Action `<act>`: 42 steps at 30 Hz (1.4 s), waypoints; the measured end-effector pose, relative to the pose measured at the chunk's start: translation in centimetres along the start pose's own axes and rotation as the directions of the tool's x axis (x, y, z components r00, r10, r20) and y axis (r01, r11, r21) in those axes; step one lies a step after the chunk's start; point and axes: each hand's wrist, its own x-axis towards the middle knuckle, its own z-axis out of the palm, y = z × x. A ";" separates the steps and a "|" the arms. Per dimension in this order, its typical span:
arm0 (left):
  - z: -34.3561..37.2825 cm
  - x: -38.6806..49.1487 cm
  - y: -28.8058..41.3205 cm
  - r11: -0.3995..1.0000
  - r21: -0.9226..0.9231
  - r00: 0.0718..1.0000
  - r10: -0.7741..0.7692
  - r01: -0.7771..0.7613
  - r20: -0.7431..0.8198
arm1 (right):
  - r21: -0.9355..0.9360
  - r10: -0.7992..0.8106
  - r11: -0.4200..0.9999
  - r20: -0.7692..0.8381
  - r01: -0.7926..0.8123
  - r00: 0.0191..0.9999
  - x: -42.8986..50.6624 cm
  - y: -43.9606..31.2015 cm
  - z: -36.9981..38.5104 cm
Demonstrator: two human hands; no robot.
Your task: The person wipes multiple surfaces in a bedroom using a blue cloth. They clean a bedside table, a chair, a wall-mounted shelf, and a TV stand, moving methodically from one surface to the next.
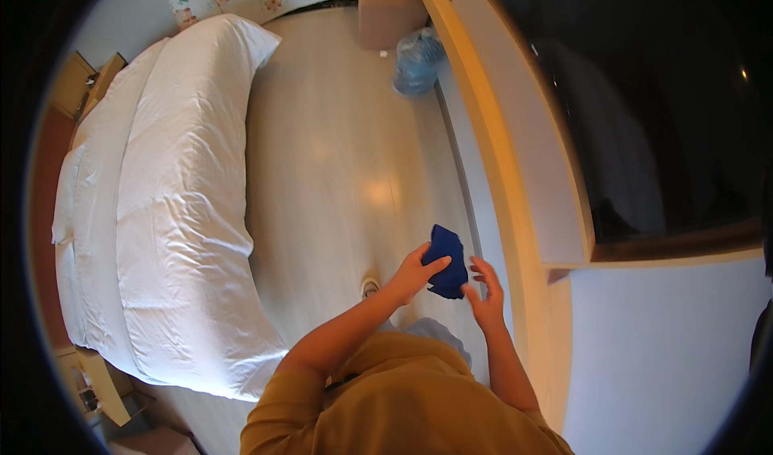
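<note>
A folded dark blue cloth point(448, 265) is gripped in my left hand point(416, 272), with the thumb lying across its near face. On the cloth's other side is my right hand point(488, 292), its fingers apart and curved. The right thumb is close to the cloth's lower right corner; whether it touches cannot be made out. Both hands are in front of my body, above the wood-look floor point(326, 153).
A bed with a white duvet point(175, 213) runs along the left. To the right is a long wooden ledge point(504, 147) below a dark television screen point(664, 123). Farther ahead, a large clear blue water bottle point(416, 62) stands by a cardboard box point(386, 14).
</note>
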 end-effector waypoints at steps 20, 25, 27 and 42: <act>-14.9 14.3 17.7 0.977 0.199 0.981 0.107 -0.073 -0.164 | 0.702 0.384 0.621 0.116 -0.349 0.916 30.2 -2.4 9.9; -17.5 20.8 25.3 0.982 0.170 0.977 0.113 -0.082 -0.183 | 0.687 0.447 0.587 0.165 -0.428 0.879 40.6 -2.9 10.2; -18.2 22.9 27.8 0.989 0.075 0.963 0.140 -0.126 -0.230 | 0.709 0.433 0.551 0.208 -0.440 0.877 44.5 -3.2 10.5; -28.6 42.3 49.1 0.983 0.092 0.949 0.180 -0.161 -0.259 | 0.687 0.564 0.509 0.188 -0.518 0.804 70.8 -4.9 17.9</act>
